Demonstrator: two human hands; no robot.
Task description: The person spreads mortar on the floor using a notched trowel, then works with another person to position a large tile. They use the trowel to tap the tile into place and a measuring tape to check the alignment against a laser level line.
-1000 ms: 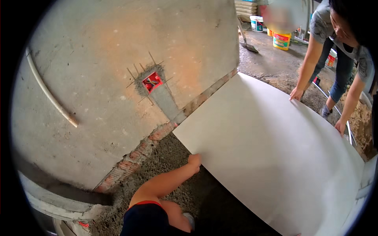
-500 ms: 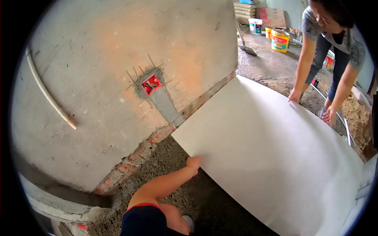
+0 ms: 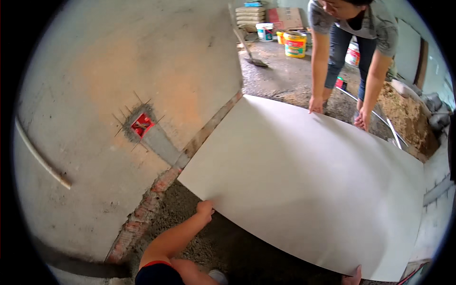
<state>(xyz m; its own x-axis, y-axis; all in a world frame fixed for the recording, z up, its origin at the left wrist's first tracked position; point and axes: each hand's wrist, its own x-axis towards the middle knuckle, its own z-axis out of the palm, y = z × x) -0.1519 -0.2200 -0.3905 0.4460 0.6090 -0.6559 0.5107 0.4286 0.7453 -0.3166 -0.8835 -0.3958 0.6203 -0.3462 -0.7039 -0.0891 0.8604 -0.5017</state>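
Observation:
A large pale, smooth floor tile (image 3: pixel 304 180) spans the middle and right, its far left corner against the foot of the wall. My left hand (image 3: pixel 205 209) is closed on its near edge, close to the left corner. Farther right on that same edge, my right hand (image 3: pixel 352 277) shows at the bottom of the view, thumb up at the rim and its other fingers hidden. A co-worker (image 3: pixel 349 52) bends over the far edge with both hands on it. Dark, rough mortar (image 3: pixel 185 216) shows below the near edge.
A bare plastered wall (image 3: pixel 156 57) on the left holds a red socket box (image 3: pixel 142 125) with wires and a pale pipe (image 3: pixel 42 159). Behind stand a shovel (image 3: pixel 254 61), a yellow bucket (image 3: pixel 295 46) and stacked bags (image 3: pixel 250 16). A sand heap (image 3: pixel 406 116) lies far right.
The view has swung rightward, so wall and tile sit farther left. My right hand has come into view at the near edge. My left hand keeps its grip.

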